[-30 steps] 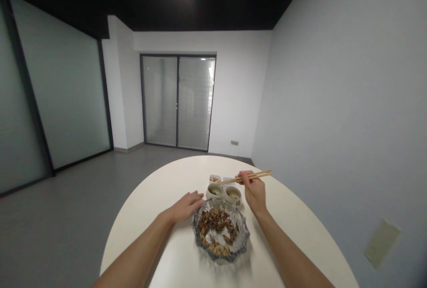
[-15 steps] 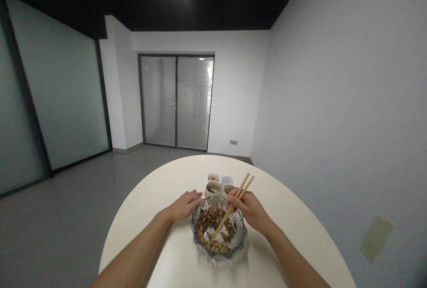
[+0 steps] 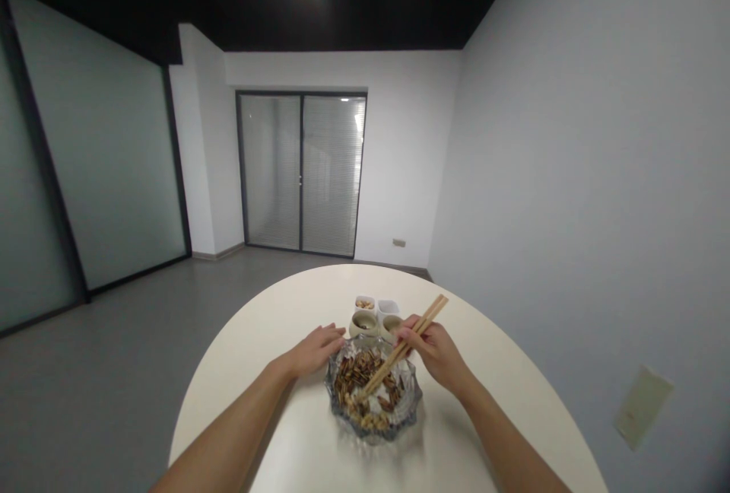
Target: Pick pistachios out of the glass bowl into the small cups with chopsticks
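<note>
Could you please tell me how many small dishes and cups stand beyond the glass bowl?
4: at the back, the left square dish and the right square dish; in front, the left round cup and the right round cup, partly behind the right hand.

Right hand (image 3: 433,360) holding wooden chopsticks (image 3: 388,365), tips inside a glass bowl (image 3: 373,432) of sunflower seeds (image 3: 353,375), left hand (image 3: 315,351) just beside the bowl

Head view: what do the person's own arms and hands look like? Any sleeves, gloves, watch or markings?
The left hand and right hand are bare, without gloves. The left forearm and right forearm are bare too: no sleeves, watch, cables or markings show.
</note>
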Motion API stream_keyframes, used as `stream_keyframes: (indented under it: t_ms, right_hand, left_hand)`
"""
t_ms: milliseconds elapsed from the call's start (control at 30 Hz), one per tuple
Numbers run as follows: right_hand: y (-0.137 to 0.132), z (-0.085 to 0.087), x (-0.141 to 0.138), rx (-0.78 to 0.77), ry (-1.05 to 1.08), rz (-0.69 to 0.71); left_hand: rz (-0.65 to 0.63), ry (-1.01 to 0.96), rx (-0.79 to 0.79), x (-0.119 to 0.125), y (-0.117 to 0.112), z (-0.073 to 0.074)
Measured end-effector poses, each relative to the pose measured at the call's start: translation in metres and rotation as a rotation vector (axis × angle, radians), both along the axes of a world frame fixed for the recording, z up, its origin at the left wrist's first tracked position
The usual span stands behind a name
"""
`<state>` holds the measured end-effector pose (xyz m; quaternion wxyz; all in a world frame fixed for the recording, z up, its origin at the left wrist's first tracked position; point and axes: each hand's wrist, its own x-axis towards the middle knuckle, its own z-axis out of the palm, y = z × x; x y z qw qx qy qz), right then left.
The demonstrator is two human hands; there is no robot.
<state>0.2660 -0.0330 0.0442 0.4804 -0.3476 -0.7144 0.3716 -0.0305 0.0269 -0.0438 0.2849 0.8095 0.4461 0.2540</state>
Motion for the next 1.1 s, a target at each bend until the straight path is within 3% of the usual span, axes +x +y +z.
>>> stream_keyframes:
  t_ms: [200, 367, 600, 933, 1100]
  right_hand:
    - [0.011, 0.008, 0.024, 0.079, 0.079, -0.202]
    - [0.027, 0.002, 0.051, 0.129, 0.184, -0.408]
    - [0.04, -0.007, 0.074, 0.151, 0.299, -0.558]
    - [0.036, -0.006, 0.062, 0.128, 0.263, -0.517]
    - [0.032, -0.007, 0.052, 0.077, 0.16, -0.379]
  left_hand:
    - [0.004, 0.018, 0.002, 0.0, -0.001, 0.002]
    - [0.003, 0.02, -0.008, 0.0, -0.001, 0.003]
    - [0.0, 0.014, 0.005, 0.0, -0.001, 0.002]
    - [-0.003, 0.023, -0.011, 0.0, -0.005, 0.007]
    - [-0.007, 0.014, 0.002, 0.0, -0.003, 0.005]
